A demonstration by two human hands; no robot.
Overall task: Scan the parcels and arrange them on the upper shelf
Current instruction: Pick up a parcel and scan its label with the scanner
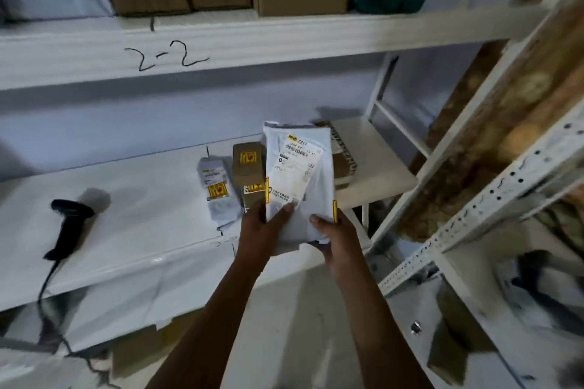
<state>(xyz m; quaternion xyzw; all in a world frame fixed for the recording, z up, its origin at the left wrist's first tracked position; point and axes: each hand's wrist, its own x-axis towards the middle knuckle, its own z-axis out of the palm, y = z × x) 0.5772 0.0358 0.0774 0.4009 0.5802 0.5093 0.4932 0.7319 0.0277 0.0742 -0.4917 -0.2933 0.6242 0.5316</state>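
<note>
Above the shelf (132, 230) | white parcel (300, 174) upright | left hand (257, 227), right hand (331, 240) pinching its bottom edge

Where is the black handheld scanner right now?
The scanner lies on the white shelf at the left of the head view, well left of the small white parcel and the brown box; its cable hangs over the front edge.

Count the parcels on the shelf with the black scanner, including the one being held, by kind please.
White plastic mailer bags: 2 (held bag, lying bag)
Brown cardboard boxes: 2 (small stickered box, taped box)
Total: 4
</note>
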